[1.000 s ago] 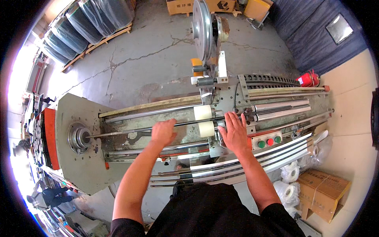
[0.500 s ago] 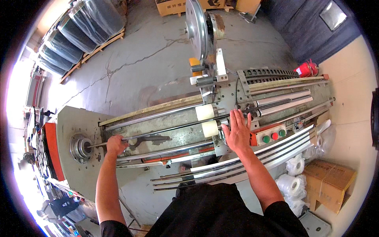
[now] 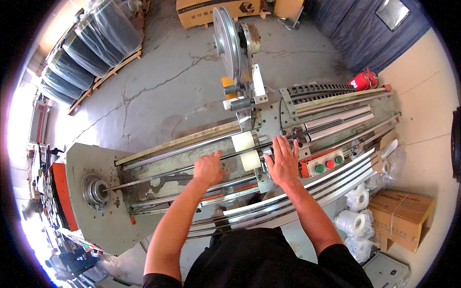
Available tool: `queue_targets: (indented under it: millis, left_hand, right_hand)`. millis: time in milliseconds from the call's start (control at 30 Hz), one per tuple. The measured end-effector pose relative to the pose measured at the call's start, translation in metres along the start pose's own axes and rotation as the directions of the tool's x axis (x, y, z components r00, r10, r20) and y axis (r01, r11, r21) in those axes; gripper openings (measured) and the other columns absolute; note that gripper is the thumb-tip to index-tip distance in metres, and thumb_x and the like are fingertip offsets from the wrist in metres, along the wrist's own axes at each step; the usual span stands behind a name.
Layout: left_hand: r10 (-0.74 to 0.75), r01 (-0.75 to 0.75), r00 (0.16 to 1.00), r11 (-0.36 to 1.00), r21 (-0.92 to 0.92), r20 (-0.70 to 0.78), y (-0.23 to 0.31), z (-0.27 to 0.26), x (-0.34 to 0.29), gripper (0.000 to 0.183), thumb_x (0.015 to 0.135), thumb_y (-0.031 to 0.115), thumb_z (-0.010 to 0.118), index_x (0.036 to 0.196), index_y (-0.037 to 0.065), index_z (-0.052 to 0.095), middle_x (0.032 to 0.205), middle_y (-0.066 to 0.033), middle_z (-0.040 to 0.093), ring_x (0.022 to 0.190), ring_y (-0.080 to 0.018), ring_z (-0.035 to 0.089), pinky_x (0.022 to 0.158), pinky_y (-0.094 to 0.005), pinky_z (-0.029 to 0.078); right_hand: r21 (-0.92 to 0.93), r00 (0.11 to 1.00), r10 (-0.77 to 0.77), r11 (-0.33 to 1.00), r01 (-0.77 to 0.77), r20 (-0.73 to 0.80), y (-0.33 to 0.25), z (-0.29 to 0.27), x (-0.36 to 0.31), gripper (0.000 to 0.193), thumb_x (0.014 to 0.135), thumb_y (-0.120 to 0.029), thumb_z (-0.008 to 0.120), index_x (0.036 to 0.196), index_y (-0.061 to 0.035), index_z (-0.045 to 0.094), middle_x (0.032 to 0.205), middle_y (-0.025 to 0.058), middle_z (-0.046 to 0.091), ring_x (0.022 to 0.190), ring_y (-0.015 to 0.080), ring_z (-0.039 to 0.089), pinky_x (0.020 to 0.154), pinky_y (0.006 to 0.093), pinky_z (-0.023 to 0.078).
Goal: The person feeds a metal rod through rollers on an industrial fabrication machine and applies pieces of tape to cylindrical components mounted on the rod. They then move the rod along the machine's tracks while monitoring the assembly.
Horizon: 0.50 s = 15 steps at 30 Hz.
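A long thin dark rod [image 3: 149, 179] runs from the round metal chuck [image 3: 96, 191] at the left, between two white rollers [image 3: 250, 160], to the carriage of a long machine. Partway along this rod, just left of the rollers, my left hand [image 3: 206, 169] is closed around it; its fingertips are partly hidden. My right hand [image 3: 284, 161], open with fingers stretched out, lies flat over the rod and carriage just right of the rollers. What is under its palm is hidden. Beside it sits a control box [image 3: 324, 165] with green and red buttons.
Several dark rods lie on a white rack [image 3: 307, 201] along the machine's near side. A large metal wheel [image 3: 225, 43] rises behind the carriage. Plastic-wrapped rolls [image 3: 349, 222] and a cardboard box [image 3: 399, 218] stand at right. A red fire extinguisher [image 3: 363, 80] is at the far right.
My left hand has moved right along the rod, from near the chuck to near the white rollers. My right hand stays flat beside the rollers. The whole view has shifted slightly.
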<state>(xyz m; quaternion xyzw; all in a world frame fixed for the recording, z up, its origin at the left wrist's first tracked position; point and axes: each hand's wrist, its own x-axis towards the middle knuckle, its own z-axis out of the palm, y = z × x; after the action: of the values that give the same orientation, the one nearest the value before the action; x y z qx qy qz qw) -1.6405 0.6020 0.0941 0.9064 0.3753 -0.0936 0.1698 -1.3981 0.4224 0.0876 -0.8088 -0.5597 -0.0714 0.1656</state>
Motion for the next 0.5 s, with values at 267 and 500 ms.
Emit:
queue_targets:
  millis: [267,500]
  left_hand:
    - [0.064,-0.065,0.998,0.996,-0.067,-0.018,0.012,-0.001,0.002,0.065,0.085,0.030,0.089,0.136,0.008,0.056,0.130,-0.0157,0.071,0.125,-0.0365,0.069,0.110,-0.0489,0.052]
    - [0.020,-0.021,0.994,1.000,-0.014,-0.103,-0.128,0.012,-0.058,0.078,0.085,0.034,0.089,0.151,0.009,0.055,0.140,-0.0179,0.070,0.130,-0.0402,0.066,0.109,-0.0534,0.052]
  right_hand:
    - [-0.042,1.000,-0.006,0.999,0.005,-0.021,-0.004,-0.002,0.000,0.067,0.107,-0.043,0.063,0.152,0.0049,0.056,0.158,0.0221,0.056,0.154,0.0369,0.047,0.134,0.0624,0.015]
    - [-0.075,0.998,-0.013,0.997,0.009,-0.055,-0.007,-0.003,-0.003,0.063,0.105,-0.037,0.067,0.152,0.0035,0.056,0.157,0.0208,0.057,0.154,0.0354,0.046,0.134,0.0607,0.018]
